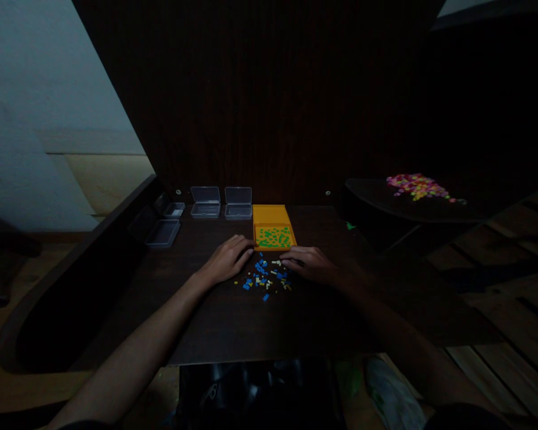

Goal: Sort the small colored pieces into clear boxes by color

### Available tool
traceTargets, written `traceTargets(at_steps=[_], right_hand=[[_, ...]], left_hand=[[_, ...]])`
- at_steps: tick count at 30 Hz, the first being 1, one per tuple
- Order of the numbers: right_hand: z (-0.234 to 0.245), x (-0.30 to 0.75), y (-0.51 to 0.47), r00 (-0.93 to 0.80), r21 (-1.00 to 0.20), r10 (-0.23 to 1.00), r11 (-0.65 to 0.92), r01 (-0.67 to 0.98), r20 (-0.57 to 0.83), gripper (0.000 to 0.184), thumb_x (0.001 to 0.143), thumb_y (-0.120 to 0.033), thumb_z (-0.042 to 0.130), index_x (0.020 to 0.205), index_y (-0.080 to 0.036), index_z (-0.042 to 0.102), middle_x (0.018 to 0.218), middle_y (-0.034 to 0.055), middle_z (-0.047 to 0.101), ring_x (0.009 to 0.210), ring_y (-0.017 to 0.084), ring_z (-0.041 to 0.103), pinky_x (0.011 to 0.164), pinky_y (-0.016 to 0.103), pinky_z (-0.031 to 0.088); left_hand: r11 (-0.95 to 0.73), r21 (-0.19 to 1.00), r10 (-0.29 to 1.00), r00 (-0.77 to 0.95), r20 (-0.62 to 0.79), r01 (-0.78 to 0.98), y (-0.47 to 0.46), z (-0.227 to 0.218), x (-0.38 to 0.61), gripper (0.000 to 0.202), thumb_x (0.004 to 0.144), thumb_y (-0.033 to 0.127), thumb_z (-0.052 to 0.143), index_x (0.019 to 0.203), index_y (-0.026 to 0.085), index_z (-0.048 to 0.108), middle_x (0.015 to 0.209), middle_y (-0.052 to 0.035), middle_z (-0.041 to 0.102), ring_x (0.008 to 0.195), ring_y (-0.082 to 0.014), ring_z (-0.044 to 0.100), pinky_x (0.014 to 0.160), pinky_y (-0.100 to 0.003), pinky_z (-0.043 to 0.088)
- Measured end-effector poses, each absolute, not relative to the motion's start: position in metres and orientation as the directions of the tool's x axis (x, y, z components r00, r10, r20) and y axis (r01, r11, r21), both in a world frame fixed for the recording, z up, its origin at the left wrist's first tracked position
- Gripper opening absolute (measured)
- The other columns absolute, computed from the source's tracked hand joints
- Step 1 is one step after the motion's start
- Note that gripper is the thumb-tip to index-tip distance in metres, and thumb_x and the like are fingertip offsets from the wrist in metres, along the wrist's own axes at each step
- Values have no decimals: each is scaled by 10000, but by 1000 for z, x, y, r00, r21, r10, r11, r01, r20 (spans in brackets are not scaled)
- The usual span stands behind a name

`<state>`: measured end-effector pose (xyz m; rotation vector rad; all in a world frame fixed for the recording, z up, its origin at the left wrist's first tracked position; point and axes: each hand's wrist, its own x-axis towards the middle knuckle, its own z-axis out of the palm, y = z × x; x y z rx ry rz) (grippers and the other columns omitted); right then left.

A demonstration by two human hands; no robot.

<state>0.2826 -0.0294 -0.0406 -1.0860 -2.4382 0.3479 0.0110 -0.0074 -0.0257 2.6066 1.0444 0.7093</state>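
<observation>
A yellow-orange box (pixel 273 214) lies with its lid folded back on the dark desk, and many small green pieces (pixel 273 237) are spread in its tray. Just in front of it is a loose pile of small blue, white and yellow toy bricks (pixel 262 269). My left hand (pixel 228 258) rests on the desk, fingers stretched to the box's front left corner, nothing visible in them. On the other side, my right hand (pixel 312 263) lies by the front right corner, its fingertips beside some white bricks. Its fingers look extended, and no held piece shows.
Clear plastic cases, lids up, stand at the back left: one (pixel 205 209), another (pixel 238 210), and more by the raised left side panel (pixel 164 233). A heap of pink and yellow pieces (pixel 419 186) sits on a side shelf (pixel 372 194) at right. A dark panel (pixel 260 107) rises behind.
</observation>
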Motion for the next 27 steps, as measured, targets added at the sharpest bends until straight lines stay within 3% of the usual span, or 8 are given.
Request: traceTargets(at_steps=[5, 9, 12, 14, 16, 21, 27], right_hand=[[-35, 286, -23, -382, -465, 809, 574, 673, 447, 292, 914, -342, 470, 885, -172, 705, 799, 60, 677, 711, 158, 603, 666, 265, 451], [-32, 296, -5, -142, -604, 866, 443, 662, 480, 295, 882, -365, 493, 856, -157, 700, 775, 59, 651, 686, 157, 569, 605, 260, 425], [-34, 304, 15, 9, -779, 928, 307, 546, 372, 264, 814, -373, 567, 882, -150, 691, 782, 47, 661, 608, 131, 552, 529, 237, 410], [-35, 306, 28, 97, -896, 978, 127, 425, 185, 270, 788, -367, 595, 902, -137, 679, 614, 8, 615, 439, 94, 475, 413, 213, 344], [-36, 306, 40, 151, -954, 988, -17, 298, 29, 239, 781, -327, 606, 905, -132, 664, 572, -6, 597, 355, 68, 420, 336, 194, 278], [-35, 294, 63, 149, -970, 987, -93, 223, -60, 103, 757, -220, 632, 799, -126, 639, 713, 40, 667, 321, 38, 440, 273, 168, 275], [-40, 279, 78, 175, -973, 980, -124, 195, -90, 65, 741, -169, 649, 765, -113, 627, 459, -22, 559, 276, 42, 392, 254, 149, 244]], left_hand=[[-727, 336, 687, 633, 356, 599, -7, -27, 12, 293, 937, 284, 355, 1104, 171, 567, 1062, -84, 590, 1002, -211, 521, 935, -379, 436], [-733, 317, 679, 633, 370, 602, -5, -31, 13, 295, 939, 295, 356, 1103, 177, 570, 1073, -82, 594, 1005, -208, 527, 933, -375, 439], [-725, 337, 689, 613, 387, 601, -3, -34, 14, 283, 933, 316, 382, 1078, 180, 584, 1072, -80, 609, 1006, -205, 539, 933, -378, 443], [-721, 353, 693, 605, 392, 596, -2, -35, 14, 278, 928, 331, 402, 1058, 180, 595, 1071, -78, 622, 1004, -203, 548, 931, -377, 447], [-718, 367, 696, 597, 399, 591, -1, -36, 14, 278, 923, 341, 418, 1055, 181, 603, 1075, -79, 634, 1005, -202, 557, 930, -377, 450], [-721, 368, 692, 588, 419, 587, 0, -38, 14, 305, 923, 346, 429, 1111, 191, 612, 1132, -78, 644, 1041, -202, 571, 942, -392, 450], [-734, 368, 678, 583, 449, 571, 1, -42, 15, 302, 915, 344, 452, 1114, 194, 622, 1169, -80, 648, 1059, -202, 580, 935, -389, 459]])
